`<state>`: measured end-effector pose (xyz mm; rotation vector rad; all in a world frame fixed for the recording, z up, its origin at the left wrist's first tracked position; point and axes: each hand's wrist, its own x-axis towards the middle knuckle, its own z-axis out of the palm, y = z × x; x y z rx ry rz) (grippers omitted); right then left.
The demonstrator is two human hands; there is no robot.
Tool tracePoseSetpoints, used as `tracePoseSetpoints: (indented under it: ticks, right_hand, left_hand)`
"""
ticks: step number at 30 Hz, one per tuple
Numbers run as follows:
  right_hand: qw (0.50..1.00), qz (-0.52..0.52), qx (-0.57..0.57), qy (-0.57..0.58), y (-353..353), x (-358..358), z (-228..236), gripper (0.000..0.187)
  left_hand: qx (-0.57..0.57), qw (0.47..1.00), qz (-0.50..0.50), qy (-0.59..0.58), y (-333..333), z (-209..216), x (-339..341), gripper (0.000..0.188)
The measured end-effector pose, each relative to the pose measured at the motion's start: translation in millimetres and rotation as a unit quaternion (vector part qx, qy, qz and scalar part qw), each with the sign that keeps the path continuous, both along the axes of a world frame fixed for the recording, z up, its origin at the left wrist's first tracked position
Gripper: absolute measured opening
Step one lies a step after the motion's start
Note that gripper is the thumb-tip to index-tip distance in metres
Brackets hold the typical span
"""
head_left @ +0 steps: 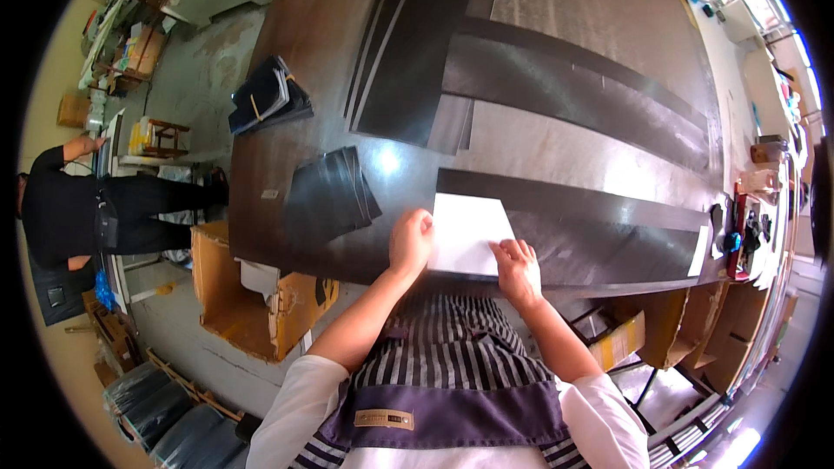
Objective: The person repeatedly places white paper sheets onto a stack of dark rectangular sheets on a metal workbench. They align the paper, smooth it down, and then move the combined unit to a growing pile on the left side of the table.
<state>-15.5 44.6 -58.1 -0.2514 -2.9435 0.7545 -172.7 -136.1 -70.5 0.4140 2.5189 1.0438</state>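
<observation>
A white rectangular sheet (pixel 470 234) lies at the near edge of the dark table, in front of my body. Curled at the sheet's left edge, my left hand (pixel 411 243) grips it with thumb and fingers together. My right hand (pixel 519 272) pinches the sheet's right edge near the lower corner. Just beyond the sheet, a long black strip of material (pixel 573 239) runs off to the right. To the left of my left hand, a fanned stack of dark flat pieces (pixel 333 194) rests on the table.
A banded bundle of dark pieces (pixel 269 97) sits at the table's left side. Long black sheets (pixel 408 43) cover its far middle. Below the table stand an open cardboard box (pixel 239 295) on the left and a carton (pixel 621 340) on the right. Another person (pixel 78 204) stands far left.
</observation>
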Motion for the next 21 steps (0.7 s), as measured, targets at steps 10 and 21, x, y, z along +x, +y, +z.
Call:
tracePoseSetpoints:
  ticks: [10,21]
  right_hand:
    - [0.984,-0.162,0.050,0.060,133.9,-130.8,-10.7,0.039]
    - [0.974,-0.211,0.062,-0.055,162.8,-155.4,-36.4,0.053]
  left_hand:
    - [0.046,0.989,0.026,0.142,113.3,-14.6,-183.6,0.029]
    - [-0.169,0.979,0.109,0.032,180.5,-11.7,-215.0,0.062]
